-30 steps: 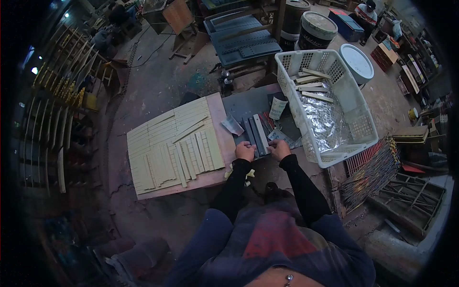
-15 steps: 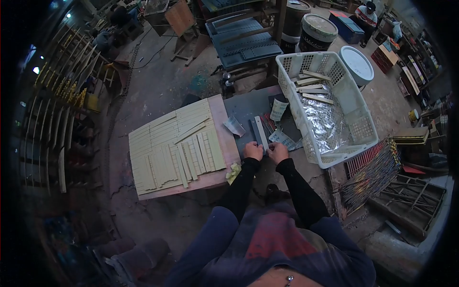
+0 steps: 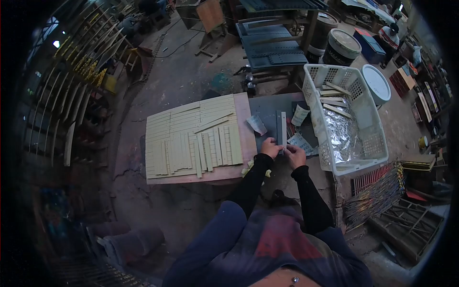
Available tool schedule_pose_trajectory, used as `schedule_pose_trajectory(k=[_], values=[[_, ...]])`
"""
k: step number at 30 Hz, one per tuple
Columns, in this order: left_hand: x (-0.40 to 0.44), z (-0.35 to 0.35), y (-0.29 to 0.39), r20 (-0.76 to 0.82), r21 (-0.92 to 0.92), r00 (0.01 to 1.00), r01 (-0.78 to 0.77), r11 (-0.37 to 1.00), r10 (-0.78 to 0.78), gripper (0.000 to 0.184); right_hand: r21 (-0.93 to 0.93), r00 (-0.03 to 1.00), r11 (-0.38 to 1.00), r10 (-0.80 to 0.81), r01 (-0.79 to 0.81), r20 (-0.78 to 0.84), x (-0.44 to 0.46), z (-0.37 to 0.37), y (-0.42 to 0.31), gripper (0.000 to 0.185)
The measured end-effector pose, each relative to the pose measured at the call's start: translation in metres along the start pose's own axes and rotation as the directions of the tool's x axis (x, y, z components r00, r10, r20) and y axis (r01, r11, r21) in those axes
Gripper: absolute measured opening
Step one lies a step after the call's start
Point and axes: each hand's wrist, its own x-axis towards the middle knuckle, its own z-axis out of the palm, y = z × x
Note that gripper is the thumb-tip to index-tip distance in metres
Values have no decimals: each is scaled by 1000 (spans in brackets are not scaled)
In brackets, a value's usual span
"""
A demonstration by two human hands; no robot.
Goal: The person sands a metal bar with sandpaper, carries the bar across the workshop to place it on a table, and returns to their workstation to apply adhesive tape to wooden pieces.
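A pale wooden strip (image 3: 284, 126) lies lengthwise in front of me, along a dark grey bar (image 3: 278, 123) on the dark work surface (image 3: 267, 105). My left hand (image 3: 271, 147) is closed at the near end of the strip, on its left side. From the right, my right hand (image 3: 295, 156) pinches the same near end, fingertips together. A curled piece of printed sheet (image 3: 256, 125) lies left of the bar. Two more printed pieces, one a rolled sheet (image 3: 300, 115) and one a flatter sheet (image 3: 301, 142), lie to the right.
Many pale strips (image 3: 186, 138) cover a board (image 3: 246, 105) on the left. A white plastic crate (image 3: 377, 138) on the right holds several strips and silvery film. Behind are lidded buckets (image 3: 343, 45), a dark metal rack (image 3: 272, 43) and a seated person (image 3: 389, 38).
The whole view has shifted, with the board, crate and hands now farther right. Both hands stay at the near end of the strip.
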Motion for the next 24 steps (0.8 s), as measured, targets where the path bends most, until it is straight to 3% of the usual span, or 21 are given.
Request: schedule_pose_trajectory(k=[2,4,9,11,15,16,17,18,20,21,23,24], values=[[-1,-6,1,148,-96,986,-63,993,77,41,44,1000,999,7,-8,21,-3,2,-5,28],[-5,-14,3,158,-95,983,-83,992,97,40,215,998,976,-49,42,26,-4,5,-2,30],[-24,-33,8,216,-172,968,-93,981,129,35,263,989,956,-143,132,24,-19,15,-2,32],[-30,-43,-4,268,-310,958,-17,950,105,30,275,981,948,-184,162,59,-30,13,-8,30],[-87,-66,0,294,-442,944,-6,897,152,26,371,969,918,-202,137,142,-81,7,-45,33],[-103,-71,2,326,-385,937,13,923,123,27,285,960,938,-244,197,140,-92,4,-45,32],[-117,-77,5,386,-380,917,57,923,102,29,343,958,925,-231,162,170,-104,2,-41,38],[-137,-77,11,445,-528,891,175,831,95,28,443,961,888,-216,121,171,-115,-1,-42,43],[-164,-79,5,544,-455,833,195,869,98,26,542,964,838,-186,55,190,-140,-14,-47,64],[-177,-77,-6,610,-438,788,248,864,83,26,547,976,835,-164,58,145,-154,-22,-56,64],[-208,-68,-12,763,-394,642,369,842,75,28,735,984,678,-128,-3,123,-178,-42,-73,69],[-220,-67,-17,850,-276,525,397,875,29,31,675,982,738,-146,28,119,-186,-53,-63,78]])
